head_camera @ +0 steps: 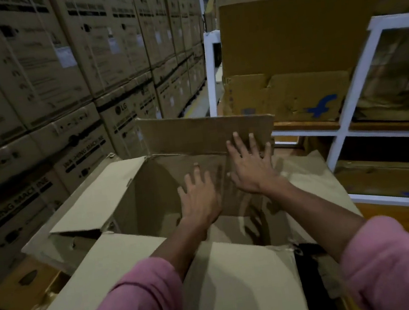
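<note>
We stand over the open cardboard box, which sits low in front of us in the aisle with all its flaps turned out. The far flap stands upright. Our right hand lies spread against the far wall, fingertips across the flap's fold, its grip wide and holding nothing. Our left hand hovers spread inside the box, grip equally wide and empty. Stacked washing machine cartons line the left side. A white rack with flattened cardboard stands to the right.
</note>
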Tool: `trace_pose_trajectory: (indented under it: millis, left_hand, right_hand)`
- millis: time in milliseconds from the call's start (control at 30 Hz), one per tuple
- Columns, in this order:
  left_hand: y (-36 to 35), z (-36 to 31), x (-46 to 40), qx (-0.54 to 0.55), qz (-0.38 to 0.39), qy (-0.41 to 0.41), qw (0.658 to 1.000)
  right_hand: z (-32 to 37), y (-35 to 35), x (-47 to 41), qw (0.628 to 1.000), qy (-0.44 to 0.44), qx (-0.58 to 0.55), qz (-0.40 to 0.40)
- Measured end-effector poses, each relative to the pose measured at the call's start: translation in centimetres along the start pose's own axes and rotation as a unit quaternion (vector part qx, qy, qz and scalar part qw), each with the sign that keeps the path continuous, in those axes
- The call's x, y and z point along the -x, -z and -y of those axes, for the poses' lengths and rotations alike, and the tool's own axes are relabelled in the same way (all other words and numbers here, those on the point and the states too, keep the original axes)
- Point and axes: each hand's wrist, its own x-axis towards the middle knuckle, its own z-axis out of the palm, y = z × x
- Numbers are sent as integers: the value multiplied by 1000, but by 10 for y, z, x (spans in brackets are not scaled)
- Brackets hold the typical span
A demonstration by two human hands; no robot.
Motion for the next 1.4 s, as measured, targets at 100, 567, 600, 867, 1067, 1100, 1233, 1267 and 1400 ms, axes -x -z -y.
trace_pose_trajectory:
  millis: [100,567,600,867,1067,1100,1233,1267,1400]
  left_hand:
    - [-11,5,0,-5,13,1,1000]
    - [-7,8,1,-2,-1,-15,1000]
    - [-7,7,2,-1,-4,-16,1000]
    - [0,3,8,34,-34,-40,998]
    - [11,-50,34,64,-81,-137,985]
    - [15,-64,42,70,-83,-160,981]
    - [34,-118,75,80,-75,-226,968]
    - [37,-131,82,79,-70,-239,965]
    - [44,-181,106,77,-59,-286,953]
  right_hand:
    - [-14,-9,-25,1000,-13,-7,25]
    - [-24,-21,-29,995,-18,-59,77]
    - [-23,-21,-23,995,-17,-60,73]
    - [-17,8,40,997,-6,-68,38]
    - [-41,34,103,994,-69,-85,-4]
    - [-45,37,113,992,-83,-89,-17]
    - [-63,44,155,983,-132,-106,-77]
    - [-67,47,166,979,-144,-110,-92]
    - [-96,57,213,964,-207,-111,-123]
